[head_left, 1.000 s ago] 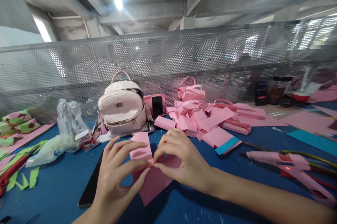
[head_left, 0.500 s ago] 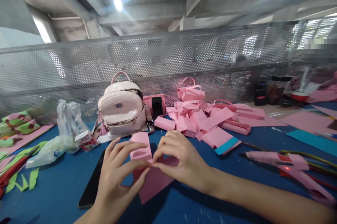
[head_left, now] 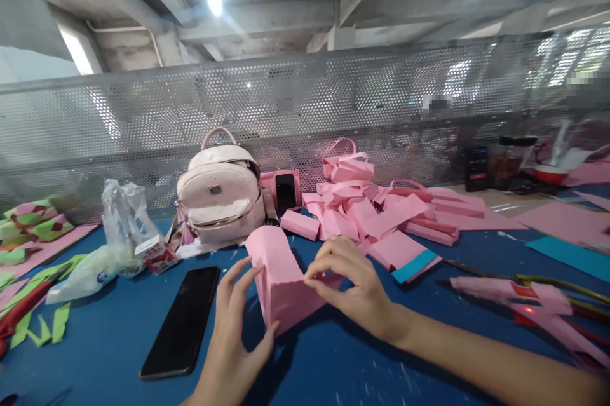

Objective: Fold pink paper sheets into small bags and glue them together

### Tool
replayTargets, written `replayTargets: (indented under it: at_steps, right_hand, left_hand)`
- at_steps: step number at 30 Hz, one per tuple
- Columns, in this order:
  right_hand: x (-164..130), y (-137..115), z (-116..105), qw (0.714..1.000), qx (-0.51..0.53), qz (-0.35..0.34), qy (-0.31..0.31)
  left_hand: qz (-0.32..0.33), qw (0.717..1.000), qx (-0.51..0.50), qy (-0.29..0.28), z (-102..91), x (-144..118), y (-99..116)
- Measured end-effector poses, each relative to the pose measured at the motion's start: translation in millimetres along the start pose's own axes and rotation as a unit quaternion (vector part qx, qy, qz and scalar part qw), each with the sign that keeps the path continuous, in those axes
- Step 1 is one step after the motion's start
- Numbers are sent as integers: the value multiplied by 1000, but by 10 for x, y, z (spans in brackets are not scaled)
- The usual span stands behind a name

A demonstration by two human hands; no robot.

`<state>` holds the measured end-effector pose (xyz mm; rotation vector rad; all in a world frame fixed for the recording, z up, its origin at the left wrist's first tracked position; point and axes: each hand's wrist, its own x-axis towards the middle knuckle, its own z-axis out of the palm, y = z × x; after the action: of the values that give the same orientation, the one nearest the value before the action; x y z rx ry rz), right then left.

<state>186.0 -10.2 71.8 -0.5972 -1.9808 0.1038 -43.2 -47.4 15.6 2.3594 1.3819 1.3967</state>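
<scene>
Pink folded paper [head_left: 281,279] between both hands' grips.

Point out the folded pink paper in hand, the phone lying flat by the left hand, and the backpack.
Pink paper [head_left: 281,282], head view, on its flat front face.
Phone [head_left: 183,320], head view, middle of the dark screen.
Backpack [head_left: 219,203], head view, on the front pocket.
</scene>
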Motion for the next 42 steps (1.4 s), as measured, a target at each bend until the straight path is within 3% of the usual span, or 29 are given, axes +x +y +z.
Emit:
replayTargets:
  at_steps: [6,16,23,30,36,42]
  right_hand:
    - [-253,28,43,999,37,1,-9]
    - [-382,64,129,997,71,20,-35]
    - [-450,67,177,995,86,14,-41]
    - [-429,34,156,995,88,20,-40]
    - [-430,10,180,995,84,29,-37]
    - [-407,7,170,996,76,32,-29]
  left_hand:
    - [-13,999,-29,-35,98,-83,-126]
    - [105,993,30,-42,10,-49,-67]
    - [101,995,-3,18,-22,-61,-10]
    - [140,990,21,-23,-82,-55,-68]
    - [117,993,3,-12,-60,-64,-48]
    - [136,990,18,-27,-74,-56,-65]
